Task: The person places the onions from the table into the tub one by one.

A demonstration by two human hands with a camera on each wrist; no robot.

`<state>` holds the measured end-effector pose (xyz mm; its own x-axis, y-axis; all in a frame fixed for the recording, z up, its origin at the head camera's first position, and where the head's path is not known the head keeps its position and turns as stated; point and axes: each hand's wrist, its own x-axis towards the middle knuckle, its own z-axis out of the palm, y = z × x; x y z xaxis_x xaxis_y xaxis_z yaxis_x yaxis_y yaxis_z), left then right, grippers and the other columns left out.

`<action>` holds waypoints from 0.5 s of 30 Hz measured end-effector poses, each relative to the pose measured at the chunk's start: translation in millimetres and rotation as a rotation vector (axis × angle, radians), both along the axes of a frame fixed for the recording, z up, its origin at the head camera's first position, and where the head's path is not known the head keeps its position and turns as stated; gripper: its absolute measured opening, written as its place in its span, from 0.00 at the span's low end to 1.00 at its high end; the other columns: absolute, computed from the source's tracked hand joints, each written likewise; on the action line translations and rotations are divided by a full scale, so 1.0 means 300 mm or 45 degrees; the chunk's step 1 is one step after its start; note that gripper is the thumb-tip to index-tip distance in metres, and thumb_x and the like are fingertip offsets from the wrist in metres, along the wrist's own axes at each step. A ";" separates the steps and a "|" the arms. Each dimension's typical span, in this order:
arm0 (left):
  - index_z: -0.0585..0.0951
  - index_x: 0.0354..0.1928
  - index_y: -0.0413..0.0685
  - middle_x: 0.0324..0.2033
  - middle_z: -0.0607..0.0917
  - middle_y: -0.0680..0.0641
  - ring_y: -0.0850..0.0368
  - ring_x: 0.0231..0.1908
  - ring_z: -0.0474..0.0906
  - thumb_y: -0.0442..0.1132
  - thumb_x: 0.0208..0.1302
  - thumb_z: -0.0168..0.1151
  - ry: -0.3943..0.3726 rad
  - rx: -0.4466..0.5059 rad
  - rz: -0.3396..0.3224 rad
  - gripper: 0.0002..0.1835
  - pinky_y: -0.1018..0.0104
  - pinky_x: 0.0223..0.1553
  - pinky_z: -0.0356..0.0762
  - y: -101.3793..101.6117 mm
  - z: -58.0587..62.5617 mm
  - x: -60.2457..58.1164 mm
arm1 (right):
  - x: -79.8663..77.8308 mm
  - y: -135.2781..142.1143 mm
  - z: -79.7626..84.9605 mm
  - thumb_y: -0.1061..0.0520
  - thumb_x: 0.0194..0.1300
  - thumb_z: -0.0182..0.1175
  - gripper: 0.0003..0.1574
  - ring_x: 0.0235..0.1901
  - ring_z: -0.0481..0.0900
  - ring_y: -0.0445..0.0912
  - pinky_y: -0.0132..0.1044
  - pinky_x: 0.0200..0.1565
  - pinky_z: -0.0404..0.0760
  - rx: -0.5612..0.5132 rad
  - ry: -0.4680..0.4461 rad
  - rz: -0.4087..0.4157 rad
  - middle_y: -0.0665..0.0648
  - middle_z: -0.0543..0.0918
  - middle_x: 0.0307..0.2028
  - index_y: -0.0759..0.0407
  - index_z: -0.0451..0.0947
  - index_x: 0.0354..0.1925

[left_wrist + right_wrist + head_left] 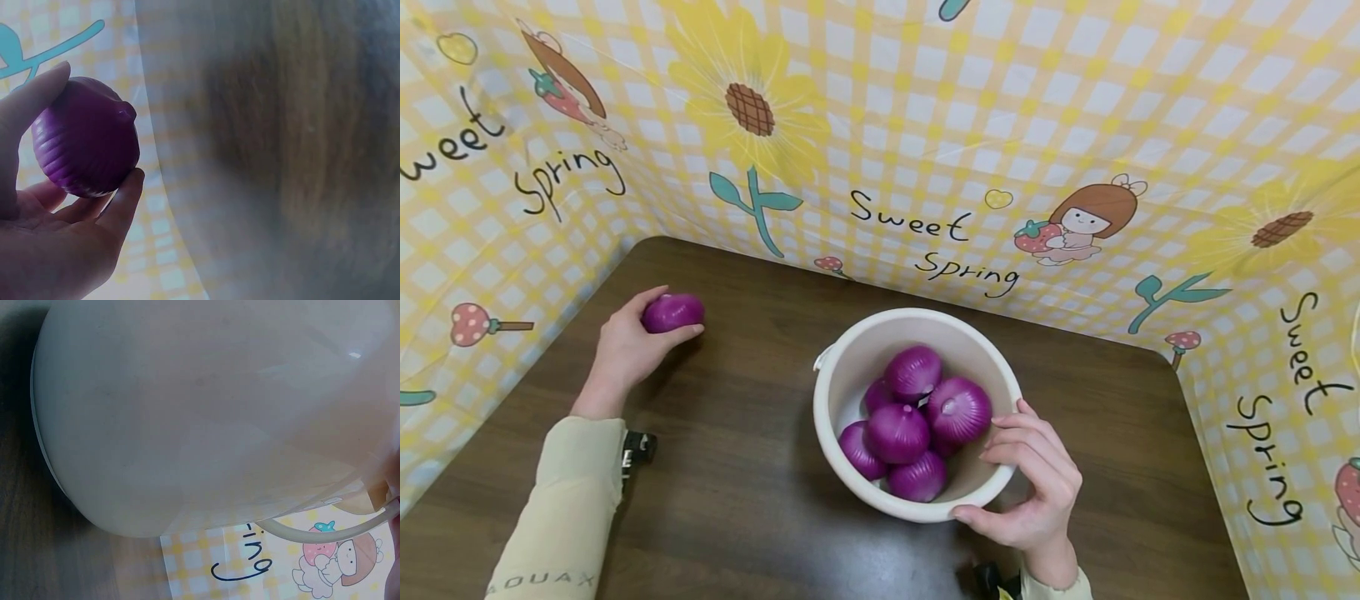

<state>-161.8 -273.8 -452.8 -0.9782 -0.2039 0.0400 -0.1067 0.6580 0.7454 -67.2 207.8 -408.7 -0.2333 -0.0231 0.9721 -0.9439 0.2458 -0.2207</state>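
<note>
At the table's left side, my left hand (628,346) holds a shiny red onion (673,313) between thumb and fingers. In the left wrist view the same onion (87,140) shows its stubby tip, with thumb and fingers on opposite sides. A cream bucket (852,379) sits right of the table's middle with several red onions (898,433) piled inside. My right hand (1037,479) grips the bucket's right rim, fingers over the edge and thumb at the near side. The bucket's outer wall (187,425) fills most of the right wrist view, with its curved handle (325,536) low at the right.
The dark wooden table (737,467) is bordered at the back and both sides by a yellow checked cloth (887,150) with printed flowers and lettering. Wrist cameras are strapped at the left sleeve (561,500) and the right cuff.
</note>
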 end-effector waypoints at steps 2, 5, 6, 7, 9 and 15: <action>0.62 0.77 0.40 0.67 0.68 0.24 0.25 0.61 0.68 0.57 0.63 0.72 0.007 -0.009 -0.003 0.48 0.29 0.58 0.69 0.007 0.002 -0.001 | 0.000 0.000 0.000 0.35 0.47 0.80 0.38 0.31 0.79 0.59 0.51 0.61 0.76 0.000 0.001 -0.001 0.62 0.81 0.22 0.67 0.78 0.18; 0.63 0.76 0.40 0.66 0.68 0.25 0.25 0.61 0.68 0.57 0.63 0.72 0.020 -0.020 -0.011 0.48 0.29 0.58 0.69 0.019 0.007 -0.002 | 0.000 -0.001 0.000 0.35 0.47 0.80 0.37 0.31 0.79 0.59 0.50 0.60 0.76 -0.002 0.002 -0.002 0.62 0.81 0.22 0.67 0.78 0.18; 0.63 0.76 0.40 0.66 0.69 0.25 0.25 0.61 0.68 0.57 0.63 0.72 0.024 -0.020 -0.014 0.48 0.29 0.58 0.69 0.023 0.009 -0.002 | 0.000 -0.001 -0.001 0.35 0.47 0.80 0.37 0.31 0.79 0.59 0.50 0.60 0.76 -0.002 0.002 -0.003 0.62 0.81 0.22 0.67 0.78 0.18; 0.63 0.76 0.40 0.66 0.69 0.25 0.26 0.61 0.68 0.57 0.63 0.72 0.027 -0.021 -0.017 0.48 0.30 0.58 0.69 0.028 0.011 -0.002 | 0.000 -0.002 -0.001 0.35 0.47 0.80 0.37 0.31 0.79 0.59 0.50 0.60 0.76 -0.003 0.002 -0.003 0.62 0.81 0.22 0.67 0.78 0.18; 0.63 0.76 0.40 0.66 0.69 0.25 0.26 0.61 0.68 0.56 0.62 0.73 0.031 -0.014 -0.026 0.48 0.30 0.59 0.69 0.035 0.016 -0.003 | 0.001 -0.003 -0.001 0.35 0.47 0.80 0.37 0.31 0.79 0.59 0.50 0.60 0.77 -0.002 0.001 -0.004 0.62 0.81 0.22 0.66 0.78 0.18; 0.63 0.76 0.41 0.66 0.69 0.27 0.27 0.62 0.69 0.57 0.61 0.74 0.042 -0.011 -0.040 0.49 0.31 0.59 0.69 0.053 0.023 -0.006 | 0.002 -0.002 0.001 0.35 0.47 0.80 0.37 0.31 0.79 0.59 0.50 0.60 0.77 -0.002 -0.003 -0.002 0.61 0.81 0.22 0.66 0.78 0.18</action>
<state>-163.7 -257.9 -446.0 -0.9822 -0.1727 0.0740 -0.0614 0.6671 0.7424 -66.7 207.1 -408.3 -0.2356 -0.0211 0.9716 -0.9430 0.2469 -0.2232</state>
